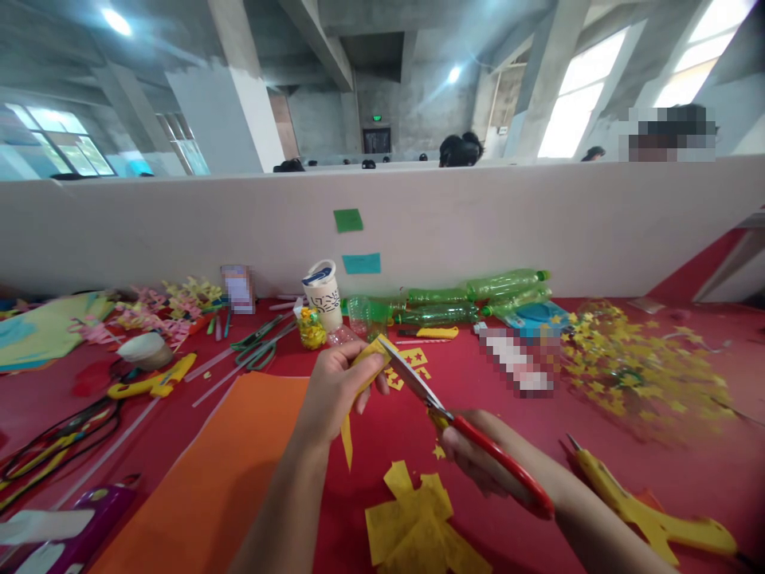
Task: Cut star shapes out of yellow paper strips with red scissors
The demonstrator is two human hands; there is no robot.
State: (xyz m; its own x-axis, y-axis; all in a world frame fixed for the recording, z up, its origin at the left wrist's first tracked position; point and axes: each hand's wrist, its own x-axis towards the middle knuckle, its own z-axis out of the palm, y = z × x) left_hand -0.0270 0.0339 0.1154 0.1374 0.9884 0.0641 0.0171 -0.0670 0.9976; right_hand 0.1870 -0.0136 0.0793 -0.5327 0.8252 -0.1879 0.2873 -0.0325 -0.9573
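Observation:
Between the thumb and fingers of my left hand (342, 384) is a folded yellow paper piece (371, 356), its pointed end hanging below. My right hand (478, 450) grips red-handled scissors (496, 458); their blades reach up to the paper's right edge. Whether the blades are parted is hard to make out. Yellow paper with star-shaped holes (412, 363) lies on the table just behind the blades. Below my hands rests a pile of yellow paper pieces (412, 518), with a small yellow star (439, 452) beside it.
Orange paper (221, 462) covers the table at left, near a yellow glue gun (155, 383). A second yellow glue gun (651, 510) lies at right, below yellow star sprays (639, 367). Green plastic bottles (508, 285) and a white cup (323, 291) line the partition (448, 231).

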